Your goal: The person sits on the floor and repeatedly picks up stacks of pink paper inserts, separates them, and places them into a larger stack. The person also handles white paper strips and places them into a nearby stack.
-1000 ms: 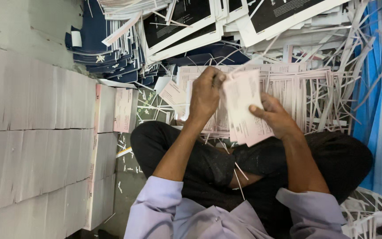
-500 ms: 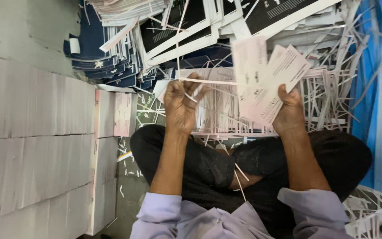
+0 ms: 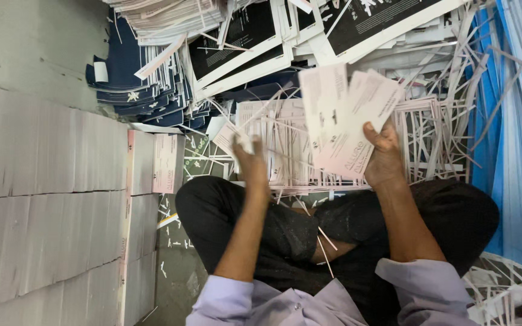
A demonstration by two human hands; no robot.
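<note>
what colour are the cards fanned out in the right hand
Pale pink with small dark print, seen in the head view: the fanned paper cards held up by the right hand.

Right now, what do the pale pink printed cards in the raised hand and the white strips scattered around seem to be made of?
The pale pink printed cards in the right hand: thin matte card or stiff paper, probably; they fan out yet hold flat. The scattered white strips: likely paper offcuts, narrow, straight-edged, tangled and bending.
</note>
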